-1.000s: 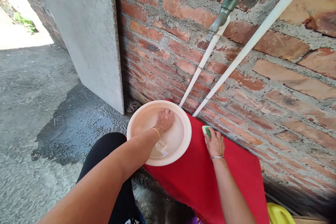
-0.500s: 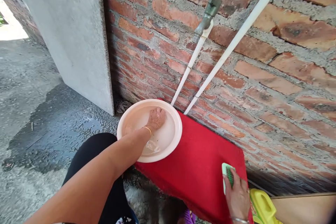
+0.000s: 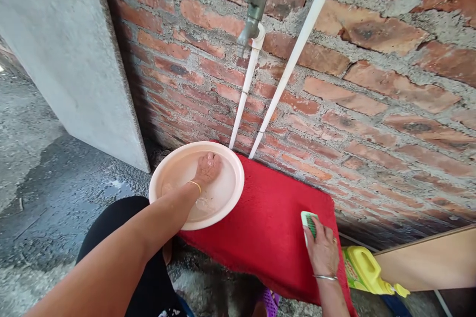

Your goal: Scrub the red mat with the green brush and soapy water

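My right hand point(image 3: 324, 253) is closed on a green scrubbing brush point(image 3: 305, 222) with a pale green back and dark green bristles, at the right end of a red-covered bench point(image 3: 271, 223). At the bench's left end sits a round, pale pink basin point(image 3: 238, 193) holding cloudy water. My left hand point(image 3: 208, 166) is inside this basin, wet, its fingers curled downward near the far side. What lies under the fingers is hidden. A clear, crumpled-looking patch shows in the water beside my wrist.
A brick wall point(image 3: 320, 124) runs behind the bench, with a grey tap point(image 3: 250, 25) and white pipes point(image 3: 290, 64). A grey slab point(image 3: 85, 59) leans at left above wet floor. A yellow bottle point(image 3: 364, 270), a board point(image 3: 427, 257) and a purple basket-like item point(image 3: 270, 302) are low down.
The view has shifted right, so the basin and wall appear further left and more of the yellow bottle shows. My left hand stays in the basin; my right hand still holds the brush.
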`<state>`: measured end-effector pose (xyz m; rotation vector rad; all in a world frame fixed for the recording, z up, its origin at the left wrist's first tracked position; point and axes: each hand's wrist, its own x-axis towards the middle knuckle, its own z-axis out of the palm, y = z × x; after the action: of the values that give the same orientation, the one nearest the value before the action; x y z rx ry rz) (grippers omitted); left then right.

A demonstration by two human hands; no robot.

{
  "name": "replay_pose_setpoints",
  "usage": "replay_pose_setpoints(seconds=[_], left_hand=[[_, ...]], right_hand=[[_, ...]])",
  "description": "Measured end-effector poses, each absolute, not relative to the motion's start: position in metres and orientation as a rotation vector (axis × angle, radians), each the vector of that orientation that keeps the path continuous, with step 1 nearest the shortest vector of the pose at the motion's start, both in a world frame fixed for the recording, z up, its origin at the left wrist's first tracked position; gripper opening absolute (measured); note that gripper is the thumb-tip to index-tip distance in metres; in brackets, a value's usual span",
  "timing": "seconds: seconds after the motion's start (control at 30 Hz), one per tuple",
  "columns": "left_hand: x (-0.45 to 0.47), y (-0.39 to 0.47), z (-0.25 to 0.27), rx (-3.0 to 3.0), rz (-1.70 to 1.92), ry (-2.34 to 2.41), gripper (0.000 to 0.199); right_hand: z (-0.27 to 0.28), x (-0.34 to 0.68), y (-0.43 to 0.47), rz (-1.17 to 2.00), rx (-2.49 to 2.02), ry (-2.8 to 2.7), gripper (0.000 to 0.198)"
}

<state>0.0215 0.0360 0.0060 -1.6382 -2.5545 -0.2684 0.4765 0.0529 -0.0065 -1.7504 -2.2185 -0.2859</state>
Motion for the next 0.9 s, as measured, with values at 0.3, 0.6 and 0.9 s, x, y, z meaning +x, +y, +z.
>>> replay_pose_setpoints(seconds=[0.3, 0.6, 0.9], left_hand=[[0.021, 0.037, 0.002, -1.62, -0.291, -2.536, 0.031], [0.019, 0.037, 0.002, -1.615, -0.26, -2.516, 0.032], [0.021, 0.036, 0.003, -1.619, -0.32, -2.543, 0.031]], right_hand=[[-0.007, 0.521, -0.008, -0.122, -1.869, -2.198, 0.057], [-0.006, 0.448, 0.003, -0.007, -1.539, -2.29, 0.046], [-0.002, 0.531, 0.007, -0.124, -2.061, -2.02, 0.057]])
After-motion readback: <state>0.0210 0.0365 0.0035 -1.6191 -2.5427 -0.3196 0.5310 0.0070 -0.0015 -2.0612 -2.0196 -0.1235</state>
